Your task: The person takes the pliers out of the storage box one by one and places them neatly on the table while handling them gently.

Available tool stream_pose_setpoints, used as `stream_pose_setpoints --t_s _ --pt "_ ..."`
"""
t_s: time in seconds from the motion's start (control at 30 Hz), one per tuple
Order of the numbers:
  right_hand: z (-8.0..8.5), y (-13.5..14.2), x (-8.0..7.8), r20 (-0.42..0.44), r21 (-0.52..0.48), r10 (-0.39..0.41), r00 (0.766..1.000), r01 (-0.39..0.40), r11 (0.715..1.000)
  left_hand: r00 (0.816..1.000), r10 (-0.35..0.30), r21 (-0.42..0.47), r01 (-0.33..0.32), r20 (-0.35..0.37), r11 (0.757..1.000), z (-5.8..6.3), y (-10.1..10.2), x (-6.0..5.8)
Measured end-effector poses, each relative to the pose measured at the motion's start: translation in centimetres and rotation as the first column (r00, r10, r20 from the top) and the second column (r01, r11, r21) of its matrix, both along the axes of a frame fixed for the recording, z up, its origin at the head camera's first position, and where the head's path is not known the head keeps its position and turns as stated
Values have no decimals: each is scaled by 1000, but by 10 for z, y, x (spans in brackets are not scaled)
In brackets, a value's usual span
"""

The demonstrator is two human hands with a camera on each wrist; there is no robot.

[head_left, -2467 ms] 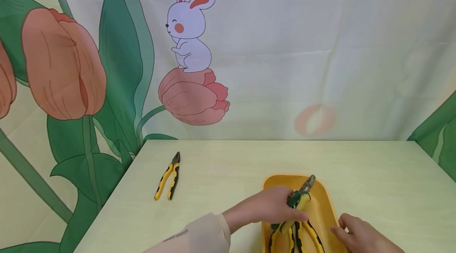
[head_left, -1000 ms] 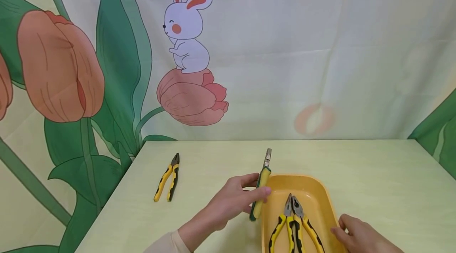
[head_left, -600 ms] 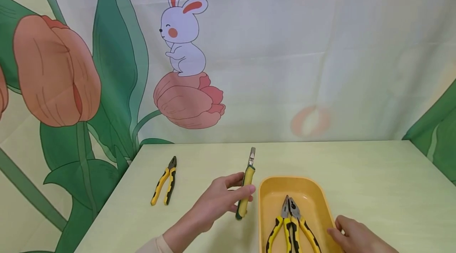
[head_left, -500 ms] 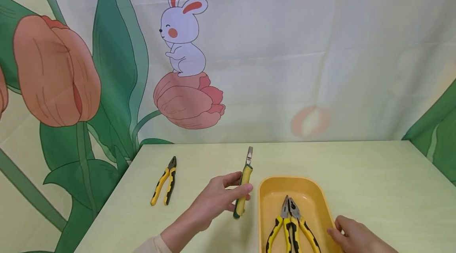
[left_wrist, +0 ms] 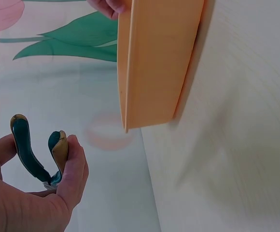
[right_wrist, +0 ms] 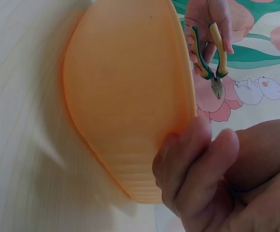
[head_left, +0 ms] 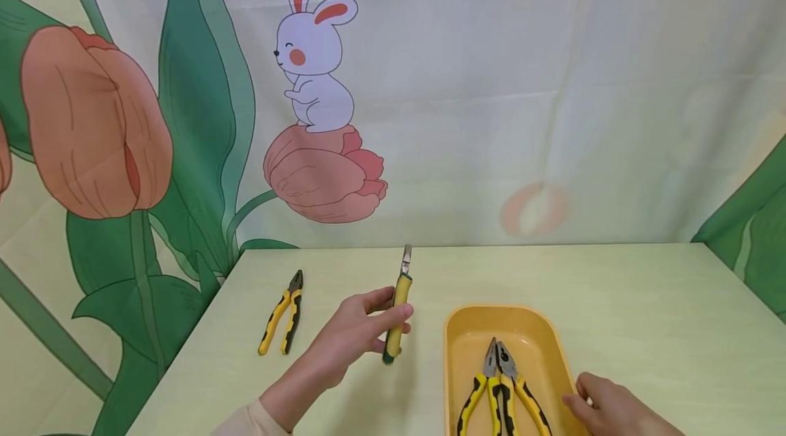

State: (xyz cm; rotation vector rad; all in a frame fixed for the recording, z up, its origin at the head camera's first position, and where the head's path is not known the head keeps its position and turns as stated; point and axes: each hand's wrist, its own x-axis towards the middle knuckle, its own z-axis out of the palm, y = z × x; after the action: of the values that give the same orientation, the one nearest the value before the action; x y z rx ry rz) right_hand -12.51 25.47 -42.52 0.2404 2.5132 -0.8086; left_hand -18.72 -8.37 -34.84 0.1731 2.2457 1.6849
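My left hand (head_left: 350, 333) grips a pair of pliers (head_left: 402, 289) with yellow and green handles, in the air left of the tray. Their metal nose points up and away; in the right wrist view the pliers (right_wrist: 217, 89) show handles spread apart. On the right, my right hand (head_left: 617, 405) pinches the rim of the yellow plastic tray (head_left: 546, 357), fingers curled over its edge in the right wrist view. Inside the tray, two pairs of yellow-and-black pliers (head_left: 474, 400) lie side by side, their handle ends cut off by the frame.
Another pair of yellow-and-black pliers (head_left: 282, 316) lies on the pale table (head_left: 663, 313), toward its left edge. Behind the table hangs a printed cloth (head_left: 454, 115) with a rabbit and tulips.
My left hand has lifted the yellow-green pliers out of the tray and carried them left over the table. My right hand has stayed on the rim. The head view has shifted slightly.
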Motion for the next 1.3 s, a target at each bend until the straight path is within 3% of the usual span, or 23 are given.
stream_pose_setpoints --t_s 0.27,0.57,0.93,1.3 --pt "-4 1 -2 -1 -6 -2 1000 2 1000 998 60 1 -61 25 998 0 -12 -7" --pt "-3 1 0 -20 -11 1 1000 -1 1000 993 117 33 -117 -2 993 3 -26 -15" --pt "1 -1 1 -29 -16 -2 1000 1 1000 989 144 27 -144 -21 989 10 -47 -24" --pt "-1 0 0 -33 -15 5 999 -6 1000 985 173 0 -173 -1 985 6 -65 -34"
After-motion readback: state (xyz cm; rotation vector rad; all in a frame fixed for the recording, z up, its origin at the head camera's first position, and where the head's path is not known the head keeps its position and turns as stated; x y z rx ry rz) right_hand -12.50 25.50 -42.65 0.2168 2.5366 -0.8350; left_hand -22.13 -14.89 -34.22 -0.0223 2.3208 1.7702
